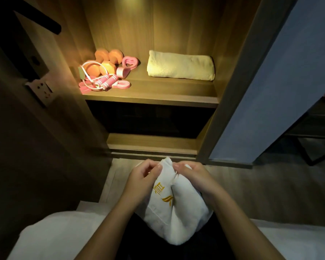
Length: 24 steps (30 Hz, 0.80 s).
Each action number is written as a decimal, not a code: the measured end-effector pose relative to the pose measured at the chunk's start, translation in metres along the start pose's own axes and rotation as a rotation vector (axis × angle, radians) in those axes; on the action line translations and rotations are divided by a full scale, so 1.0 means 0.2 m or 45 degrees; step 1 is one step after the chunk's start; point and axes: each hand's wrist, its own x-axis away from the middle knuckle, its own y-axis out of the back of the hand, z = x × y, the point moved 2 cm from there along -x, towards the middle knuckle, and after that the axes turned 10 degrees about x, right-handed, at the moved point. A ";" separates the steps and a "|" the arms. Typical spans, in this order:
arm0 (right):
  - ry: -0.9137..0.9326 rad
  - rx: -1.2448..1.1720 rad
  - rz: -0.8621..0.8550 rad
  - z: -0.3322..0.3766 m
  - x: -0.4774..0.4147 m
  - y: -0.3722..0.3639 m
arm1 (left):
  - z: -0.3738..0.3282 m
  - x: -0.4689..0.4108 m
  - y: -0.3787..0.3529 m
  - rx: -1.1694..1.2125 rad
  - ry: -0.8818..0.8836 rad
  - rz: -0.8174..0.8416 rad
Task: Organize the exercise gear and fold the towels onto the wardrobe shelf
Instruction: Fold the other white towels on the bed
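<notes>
A: Now, where is the white towel point(176, 222) lying?
B: Your left grip point(141, 177) and right grip point(195, 176) are pinching its far end; it is trailing lengthwise toward you, the shelf point(152, 99) sitting straight ahead.

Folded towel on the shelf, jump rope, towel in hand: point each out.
folded towel point(180, 67), head view, middle of its top face.
jump rope point(112, 80), head view, a pink handle.
white towel point(176, 222), head view, fold below the embroidery.

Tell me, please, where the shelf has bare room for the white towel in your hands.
Bare wood runs along the shelf front, before the folded towel, and in the narrow gap between it and the pink rings. The left end is crowded with dumbbells and skipping rope.
</notes>
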 end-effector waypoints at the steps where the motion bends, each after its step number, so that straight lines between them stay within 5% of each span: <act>1: 0.001 -0.007 -0.057 -0.01 -0.01 0.00 | 0.00 0.00 0.00 -0.007 0.004 -0.002; 9: 0.204 0.150 -0.213 0.01 0.00 0.01 | -0.07 0.05 0.02 -0.173 -0.200 0.057; 18: 0.342 0.241 -0.096 0.05 0.00 -0.04 | -0.11 0.13 0.08 -0.259 -0.443 -0.040; 24: 0.335 0.282 -0.027 0.06 0.00 -0.06 | -0.18 0.11 0.17 -0.423 -0.476 0.176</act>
